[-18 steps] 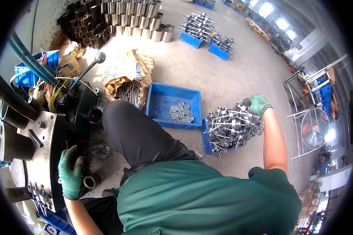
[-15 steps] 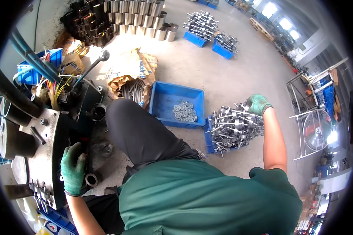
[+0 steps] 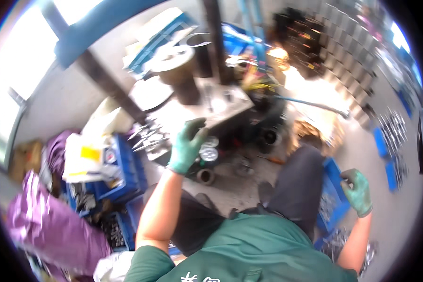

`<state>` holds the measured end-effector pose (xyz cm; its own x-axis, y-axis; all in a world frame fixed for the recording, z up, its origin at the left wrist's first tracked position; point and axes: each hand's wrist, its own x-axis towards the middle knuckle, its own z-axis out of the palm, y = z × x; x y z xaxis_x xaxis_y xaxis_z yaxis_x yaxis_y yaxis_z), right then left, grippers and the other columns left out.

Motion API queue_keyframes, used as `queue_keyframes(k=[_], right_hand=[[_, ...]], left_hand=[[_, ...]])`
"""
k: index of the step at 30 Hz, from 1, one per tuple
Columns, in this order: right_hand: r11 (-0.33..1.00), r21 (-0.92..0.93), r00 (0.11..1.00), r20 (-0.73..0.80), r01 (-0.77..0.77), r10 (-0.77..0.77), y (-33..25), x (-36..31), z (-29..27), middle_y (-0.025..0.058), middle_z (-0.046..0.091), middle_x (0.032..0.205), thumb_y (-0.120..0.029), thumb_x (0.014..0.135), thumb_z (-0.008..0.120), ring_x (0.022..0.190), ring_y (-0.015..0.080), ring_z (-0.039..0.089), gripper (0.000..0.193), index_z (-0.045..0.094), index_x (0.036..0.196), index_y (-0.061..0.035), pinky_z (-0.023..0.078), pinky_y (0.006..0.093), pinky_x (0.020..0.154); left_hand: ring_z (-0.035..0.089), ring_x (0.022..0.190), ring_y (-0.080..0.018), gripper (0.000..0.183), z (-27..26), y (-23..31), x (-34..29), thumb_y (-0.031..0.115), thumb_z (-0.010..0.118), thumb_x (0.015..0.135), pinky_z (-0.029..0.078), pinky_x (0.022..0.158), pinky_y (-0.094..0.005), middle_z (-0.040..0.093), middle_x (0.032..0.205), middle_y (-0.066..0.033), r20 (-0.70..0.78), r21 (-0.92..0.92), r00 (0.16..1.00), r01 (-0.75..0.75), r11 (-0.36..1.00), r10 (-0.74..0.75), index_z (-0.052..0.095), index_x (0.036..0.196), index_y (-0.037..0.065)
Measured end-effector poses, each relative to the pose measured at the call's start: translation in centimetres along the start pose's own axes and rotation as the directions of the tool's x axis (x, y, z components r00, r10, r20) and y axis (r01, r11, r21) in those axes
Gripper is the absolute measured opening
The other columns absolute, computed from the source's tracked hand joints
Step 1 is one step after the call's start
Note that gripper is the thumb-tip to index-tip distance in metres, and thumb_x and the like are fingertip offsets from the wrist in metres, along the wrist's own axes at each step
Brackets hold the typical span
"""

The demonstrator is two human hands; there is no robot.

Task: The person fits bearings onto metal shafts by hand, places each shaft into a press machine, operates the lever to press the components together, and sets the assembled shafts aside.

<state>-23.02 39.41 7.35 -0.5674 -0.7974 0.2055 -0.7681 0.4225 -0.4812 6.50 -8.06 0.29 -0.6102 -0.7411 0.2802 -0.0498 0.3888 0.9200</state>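
My left hand (image 3: 185, 148), in a green glove, is raised at the front edge of the press table (image 3: 221, 105). Its fingers are half bent, thumb apart, with nothing visible in it. Thin metal rods with collars (image 3: 150, 136) lie beside it on the table's left part. Just right of the hand are small round metal discs (image 3: 209, 153). My right hand (image 3: 358, 191), gloved too, hangs over the right edge of a blue bin (image 3: 332, 176); its fingers are loosely bent, thumb apart, and it looks vacant. Below it sits a blurred pile of metal parts with rods (image 3: 336, 244).
Press columns (image 3: 108, 84) rise ahead. Blue crates (image 3: 122, 171), white bags and a purple sack (image 3: 51, 225) crowd the left. An open paper sack (image 3: 315, 134), stacked metal tubes (image 3: 348, 51) and filled blue bins (image 3: 385, 150) stand right. A lever (image 3: 315, 107) juts from the press.
My view has swung left toward the press. The right hand has come off the pile of metal parts to beside the blue bin. The left hand stays near the press table.
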Motion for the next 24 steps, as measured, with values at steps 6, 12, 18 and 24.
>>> queue_keyframes(k=[6,12,18,24], right_hand=[[0.888,0.301,0.888,0.2,0.347,-0.415,-10.3,14.4,8.9,0.0172,0.072,0.099,-0.006,0.084,0.075,0.09,0.0348,0.071,0.021,0.073,0.105,-0.0003,0.057,0.0403,0.08],[0.743,0.287,0.711,0.226,0.604,-0.666,-13.1,25.2,18.2,0.0184,0.072,0.106,-0.014,0.085,0.076,0.101,0.037,0.071,0.027,0.073,0.109,-0.0009,0.058,0.0433,0.091],[0.781,0.092,0.787,-0.048,0.617,-0.616,-14.4,33.4,25.7,0.0173,0.07,0.119,-0.014,0.085,0.073,0.113,0.0375,0.066,0.03,0.074,0.113,-0.0028,0.052,0.0448,0.102],[0.88,0.047,0.863,-0.227,0.472,-0.451,-12.4,35.8,32.4,0.0171,0.068,0.129,-0.01,0.083,0.074,0.119,0.0374,0.063,0.035,0.073,0.118,-0.0043,0.052,0.0453,0.103]], left_hand=[[0.065,0.08,-0.0114,0.024,-8.5,-0.9,0.0,0.011,0.064,0.103,0.054,0.066,-0.0257,0.068,0.102,-0.0049,-0.611,-0.345,0.758,0.006,0.938,-0.229,0.068,0.125,0.001],[0.063,0.078,-0.0136,0.024,-14.3,-4.6,0.5,0.013,0.063,0.098,0.048,0.066,-0.0262,0.066,0.104,-0.0038,-0.711,-0.699,0.296,-0.194,0.688,-0.638,0.065,0.121,0.01],[0.067,0.098,-0.0266,0.024,-18.5,-10.6,-1.1,0.019,0.062,0.098,0.055,0.092,-0.044,0.069,0.114,-0.0111,-0.592,-0.806,0.273,-0.227,0.547,-0.758,0.067,0.116,0.003],[0.067,0.089,-0.0239,0.02,-14.0,-5.7,-1.9,0.018,0.057,0.1,0.054,0.087,-0.0395,0.073,0.101,-0.0089,-0.434,-0.872,0.333,0.077,0.483,-0.837,0.07,0.109,0.005]])
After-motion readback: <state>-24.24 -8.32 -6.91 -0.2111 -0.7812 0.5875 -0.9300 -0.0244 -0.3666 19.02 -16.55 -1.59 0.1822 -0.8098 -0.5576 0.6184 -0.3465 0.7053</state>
